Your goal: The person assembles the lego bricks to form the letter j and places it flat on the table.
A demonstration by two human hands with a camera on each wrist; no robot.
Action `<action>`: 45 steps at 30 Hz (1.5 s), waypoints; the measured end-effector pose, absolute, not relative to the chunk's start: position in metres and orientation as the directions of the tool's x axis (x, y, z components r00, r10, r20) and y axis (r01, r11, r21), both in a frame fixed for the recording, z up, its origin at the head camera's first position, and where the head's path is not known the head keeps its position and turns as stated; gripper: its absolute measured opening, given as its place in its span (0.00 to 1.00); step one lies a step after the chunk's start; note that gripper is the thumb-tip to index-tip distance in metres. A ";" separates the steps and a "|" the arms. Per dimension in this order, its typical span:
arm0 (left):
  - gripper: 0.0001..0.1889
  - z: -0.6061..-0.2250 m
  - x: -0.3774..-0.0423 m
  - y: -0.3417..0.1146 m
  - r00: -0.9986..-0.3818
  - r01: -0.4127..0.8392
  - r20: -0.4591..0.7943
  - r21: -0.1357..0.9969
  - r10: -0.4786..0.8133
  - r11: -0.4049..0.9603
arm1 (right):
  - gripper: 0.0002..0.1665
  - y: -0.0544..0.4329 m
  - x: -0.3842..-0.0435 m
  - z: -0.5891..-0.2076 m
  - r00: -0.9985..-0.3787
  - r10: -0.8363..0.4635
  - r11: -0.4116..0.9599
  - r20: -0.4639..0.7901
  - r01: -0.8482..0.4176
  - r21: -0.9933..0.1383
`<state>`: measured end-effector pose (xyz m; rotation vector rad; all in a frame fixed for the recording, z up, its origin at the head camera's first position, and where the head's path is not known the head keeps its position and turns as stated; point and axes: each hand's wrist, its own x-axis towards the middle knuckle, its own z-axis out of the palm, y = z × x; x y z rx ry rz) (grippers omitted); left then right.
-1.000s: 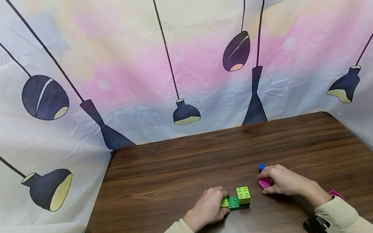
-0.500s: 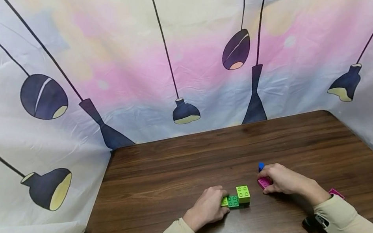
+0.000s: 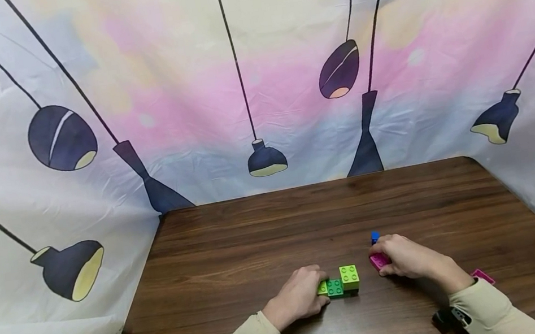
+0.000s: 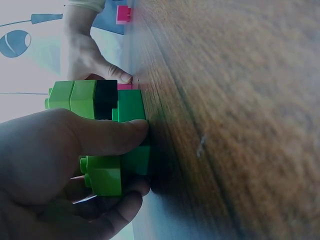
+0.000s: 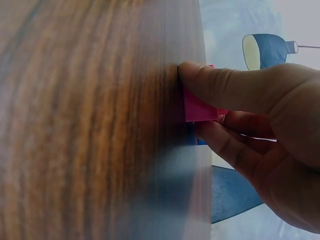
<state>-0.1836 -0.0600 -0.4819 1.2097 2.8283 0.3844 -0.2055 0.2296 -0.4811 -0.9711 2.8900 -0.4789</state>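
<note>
My left hand (image 3: 298, 298) grips the left end of a joined row of toy building bricks. In the head view, that row shows a dark green brick (image 3: 335, 288) in the middle and a taller lime green stack (image 3: 349, 276) at its right. The left wrist view reveals a black brick (image 4: 106, 100) under the lime ones, and my thumb pressing the green side. To the right, my right hand (image 3: 405, 256) pinches a magenta brick (image 5: 200, 106) between thumb and fingers, down at the tabletop. Just beyond those fingers is a blue brick (image 3: 375, 237), partly hidden.
Another magenta brick (image 3: 482, 277) lies by my right sleeve. Everything stands on a dark wood table (image 3: 236, 240). Behind its far edge hangs a cloth backdrop (image 3: 184, 87) printed with lamps.
</note>
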 end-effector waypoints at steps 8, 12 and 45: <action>0.12 -0.480 -0.184 -0.060 -0.691 0.715 0.074 0.222 0.720 0.663 | 0.19 0.230 -0.205 -0.481 -0.778 -0.624 0.732 0.076 -0.616 -0.291; 0.10 -0.480 -0.184 -0.060 -0.688 0.718 0.078 0.216 0.721 0.662 | 0.18 0.230 -0.206 -0.482 -0.770 -0.632 0.723 0.089 -0.627 -0.290; 0.11 -0.476 -0.182 -0.054 -0.698 0.709 0.057 0.193 0.714 0.678 | 0.19 0.226 -0.199 -0.448 -0.749 -0.593 0.667 0.294 -0.662 -0.341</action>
